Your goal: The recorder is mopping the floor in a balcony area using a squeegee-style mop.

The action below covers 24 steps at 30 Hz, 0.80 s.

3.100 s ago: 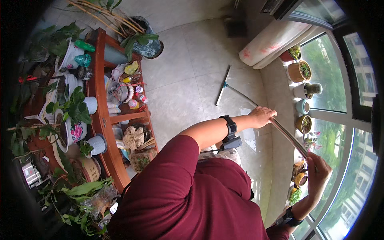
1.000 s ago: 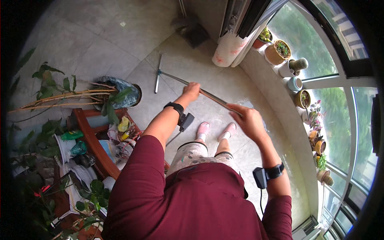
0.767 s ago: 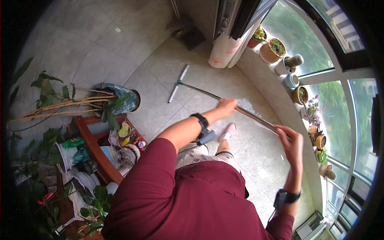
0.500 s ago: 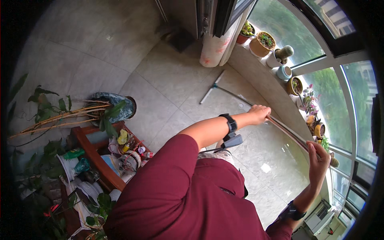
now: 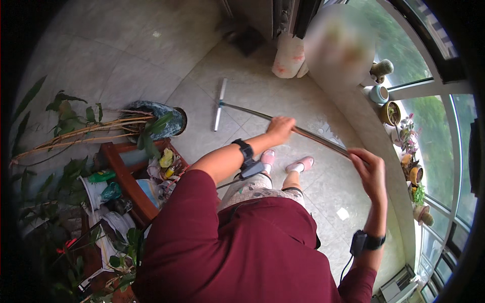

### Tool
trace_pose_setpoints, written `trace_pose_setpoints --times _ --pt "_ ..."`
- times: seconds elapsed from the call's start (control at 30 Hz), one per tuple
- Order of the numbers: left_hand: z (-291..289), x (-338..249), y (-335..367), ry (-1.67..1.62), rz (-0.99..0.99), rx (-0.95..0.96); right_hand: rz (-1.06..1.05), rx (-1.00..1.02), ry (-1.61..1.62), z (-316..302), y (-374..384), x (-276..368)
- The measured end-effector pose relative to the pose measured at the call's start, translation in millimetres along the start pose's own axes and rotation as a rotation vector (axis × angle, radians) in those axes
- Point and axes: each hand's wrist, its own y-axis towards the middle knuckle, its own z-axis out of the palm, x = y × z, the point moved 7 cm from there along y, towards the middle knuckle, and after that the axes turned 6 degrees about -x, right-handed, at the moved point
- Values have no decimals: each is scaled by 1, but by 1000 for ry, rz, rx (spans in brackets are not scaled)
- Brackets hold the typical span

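A floor squeegee with a long handle (image 5: 319, 140) and a straight pale blade head (image 5: 221, 104) rests with its head on the grey tiles, to the left of my feet. My left hand (image 5: 281, 130) is closed round the middle part of the handle. Higher on the handle, close to its end, my right hand (image 5: 370, 169) grips it, thumb along the top. The handle slants from the head down to the right. Both wrists wear black straps with small devices.
A potted plant (image 5: 156, 120) lies toward the left, beside a wooden shelf (image 5: 125, 177) full of odds and ends. Flower pots line the curved window ledge (image 5: 348, 98) at right. A white cylinder with red marks (image 5: 289, 56) stands at the back. Slippers (image 5: 300, 164) are on my feet.
The squeegee head has swung to the left across the tiles, and both hands have moved left with the handle. My feet have come into sight below the handle.
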Motion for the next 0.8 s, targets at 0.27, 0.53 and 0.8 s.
trace_pose_setpoints --times 0.27,0.53,0.8 --pt "-93 160 -43 353 -396 -135 -295 206 -86 156 75 31" --pt "-103 223 -42 333 -513 65 -171 151 -33 209 110 37" --pt "-66 199 -22 320 -429 239 -96 142 -120 177 87 29"
